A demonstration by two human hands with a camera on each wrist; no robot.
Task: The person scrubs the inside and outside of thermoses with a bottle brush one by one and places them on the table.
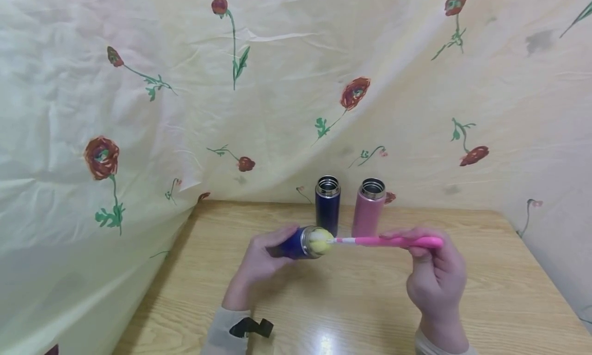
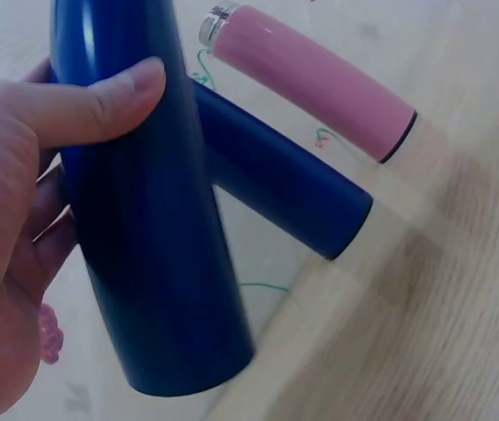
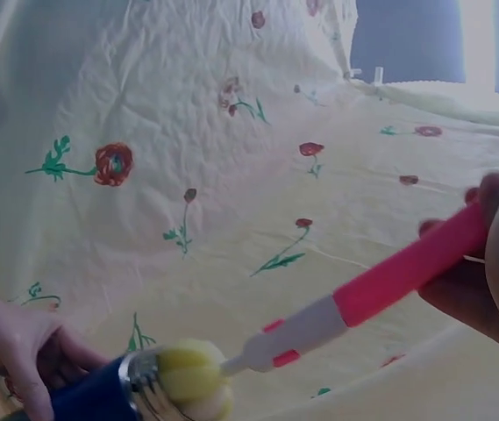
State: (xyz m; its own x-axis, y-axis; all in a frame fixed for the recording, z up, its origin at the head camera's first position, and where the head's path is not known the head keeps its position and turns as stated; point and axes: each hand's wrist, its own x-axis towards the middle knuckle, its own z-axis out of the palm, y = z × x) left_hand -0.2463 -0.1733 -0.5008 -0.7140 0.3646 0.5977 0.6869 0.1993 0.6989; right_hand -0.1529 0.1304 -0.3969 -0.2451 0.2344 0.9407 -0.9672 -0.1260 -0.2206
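My left hand (image 1: 263,256) grips a blue bottle (image 1: 290,244) held tilted above the table, its metal mouth turned to the right. In the left wrist view the thumb lies across the bottle's (image 2: 157,237) side. A bottle brush with a pink handle (image 1: 393,241) is in my right hand (image 1: 437,275), fingers curled round the handle. Its yellow and white sponge head (image 1: 320,241) sits at the bottle's mouth, partly inside; how deep it reaches is hidden. The right wrist view shows the sponge (image 3: 192,377) against the metal rim.
Behind the hands, a second blue bottle (image 1: 327,206) and a pink bottle (image 1: 368,208) stand upright and uncapped on the wooden table (image 1: 499,273). A flowered cloth (image 1: 277,113) hangs along the table's back and left side.
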